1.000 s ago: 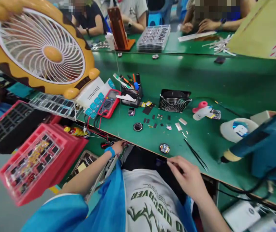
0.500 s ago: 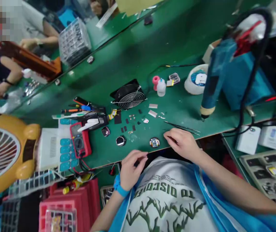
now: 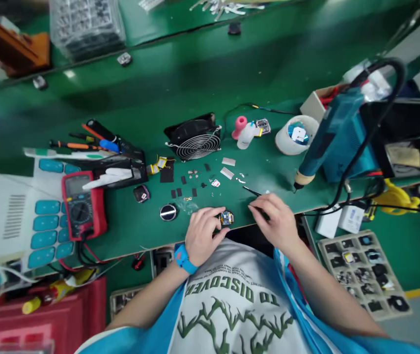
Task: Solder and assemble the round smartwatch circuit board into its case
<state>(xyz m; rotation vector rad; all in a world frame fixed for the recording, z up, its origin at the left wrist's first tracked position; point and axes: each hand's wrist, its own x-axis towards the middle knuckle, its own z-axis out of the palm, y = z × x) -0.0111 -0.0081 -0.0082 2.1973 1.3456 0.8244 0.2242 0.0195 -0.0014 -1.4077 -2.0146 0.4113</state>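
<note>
My left hand [image 3: 204, 233], with a blue band at its wrist, has thumb and forefinger closed around the left side of a small round device with an exposed circuit board [image 3: 227, 218] near the table's front edge. To the right, my right hand [image 3: 274, 219] has thumb and forefinger pinched together; anything between them is too small to make out. Thin dark tweezers [image 3: 252, 191] lie just behind it, partly covered by the hand. A round black watch-like part [image 3: 168, 212] rests left of my left hand. Small dark pads [image 3: 179, 192] and pale strips [image 3: 227, 172] lie beyond.
A black fan with a wire guard [image 3: 197, 140] stands at the back. On the right are a white tub [image 3: 283, 140] and a hanging blue electric screwdriver [image 3: 316, 152]. Leftward lie a red multimeter [image 3: 83, 209] and a tool holder [image 3: 136, 169]. A parts tray [image 3: 364, 275] sits lower right.
My left hand has moved forward and right onto the round device. My right hand remains pinched and now covers part of the tweezers. The head view has shifted.
</note>
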